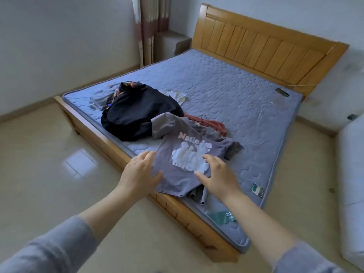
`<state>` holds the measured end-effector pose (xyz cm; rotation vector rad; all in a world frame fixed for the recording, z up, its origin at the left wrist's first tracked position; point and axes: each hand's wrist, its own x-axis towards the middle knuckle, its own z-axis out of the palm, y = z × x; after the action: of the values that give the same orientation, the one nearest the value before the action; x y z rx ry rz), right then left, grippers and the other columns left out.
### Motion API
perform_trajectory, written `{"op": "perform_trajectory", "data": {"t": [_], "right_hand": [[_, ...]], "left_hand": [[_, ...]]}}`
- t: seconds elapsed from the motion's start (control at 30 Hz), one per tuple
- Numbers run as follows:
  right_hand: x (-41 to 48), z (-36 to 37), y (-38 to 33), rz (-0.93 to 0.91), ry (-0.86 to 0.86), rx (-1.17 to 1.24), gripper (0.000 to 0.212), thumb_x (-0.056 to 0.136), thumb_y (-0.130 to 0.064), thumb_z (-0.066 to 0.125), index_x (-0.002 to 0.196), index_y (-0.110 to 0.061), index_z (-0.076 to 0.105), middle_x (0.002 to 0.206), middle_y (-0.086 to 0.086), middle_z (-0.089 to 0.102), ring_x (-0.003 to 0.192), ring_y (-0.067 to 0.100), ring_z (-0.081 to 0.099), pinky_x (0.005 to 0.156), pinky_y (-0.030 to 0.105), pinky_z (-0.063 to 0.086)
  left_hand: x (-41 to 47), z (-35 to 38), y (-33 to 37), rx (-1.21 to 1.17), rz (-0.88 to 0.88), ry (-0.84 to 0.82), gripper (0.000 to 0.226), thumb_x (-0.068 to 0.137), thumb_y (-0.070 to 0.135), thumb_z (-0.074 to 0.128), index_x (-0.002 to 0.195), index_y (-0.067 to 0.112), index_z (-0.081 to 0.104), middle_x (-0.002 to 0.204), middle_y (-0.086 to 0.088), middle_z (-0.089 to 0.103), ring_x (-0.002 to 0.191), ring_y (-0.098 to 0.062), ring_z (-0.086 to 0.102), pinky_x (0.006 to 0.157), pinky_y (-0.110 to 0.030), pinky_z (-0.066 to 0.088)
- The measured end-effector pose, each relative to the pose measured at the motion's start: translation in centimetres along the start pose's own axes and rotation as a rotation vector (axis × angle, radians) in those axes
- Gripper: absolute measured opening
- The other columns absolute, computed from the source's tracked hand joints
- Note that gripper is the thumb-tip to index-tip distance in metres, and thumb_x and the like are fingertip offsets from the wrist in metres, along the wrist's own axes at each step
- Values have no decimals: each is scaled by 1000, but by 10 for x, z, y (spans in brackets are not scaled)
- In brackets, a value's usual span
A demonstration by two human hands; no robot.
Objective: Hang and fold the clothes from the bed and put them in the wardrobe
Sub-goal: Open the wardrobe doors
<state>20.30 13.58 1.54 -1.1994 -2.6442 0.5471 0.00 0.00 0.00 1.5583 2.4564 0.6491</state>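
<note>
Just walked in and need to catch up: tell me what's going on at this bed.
A person reaches both arms over a grey printed T-shirt spread at the mattress edge. The left hand is at its left side and the right hand over its print, fingers straight, gripping nothing. A dark clothes heap and a reddish garment lie behind it.

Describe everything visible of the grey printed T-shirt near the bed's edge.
The grey short-sleeved, soft-looking T-shirt lies rumpled, front up at the near edge of the blue quilted mattress, hem toward the camera. Pale lettering sits above a white cloud-like print. One sleeve overlaps the dark garment pile; a red garment lies beside its collar. The left hand is at its left side, the right hand over its lower right, fingers spread; contact is unclear.
</note>
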Motion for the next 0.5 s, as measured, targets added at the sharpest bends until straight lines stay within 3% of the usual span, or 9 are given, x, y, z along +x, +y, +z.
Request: {"op": "perform_trajectory", "data": {"t": [0.23, 0.5], "right_hand": [[41, 36, -8, 51, -25, 3, 59, 89, -46, 64, 138, -18, 46, 130, 1, 57, 115, 19, 57, 79, 26, 43], [41, -24, 0, 134, 89, 41, 60, 88, -40, 66, 139, -17, 47, 133, 2, 55, 118, 20, 56, 89, 30, 46]], "left_hand": [[27, 16, -38, -13, -43, -38, 55, 87, 38, 63, 132, 10, 51, 135, -5, 54, 121, -25, 53, 95, -32, 43], [82, -18, 14, -21, 100, -13, 62, 88, 39, 62, 140, 11, 45, 143, -3, 47, 128, -25, 47, 101, -36, 41]]}}
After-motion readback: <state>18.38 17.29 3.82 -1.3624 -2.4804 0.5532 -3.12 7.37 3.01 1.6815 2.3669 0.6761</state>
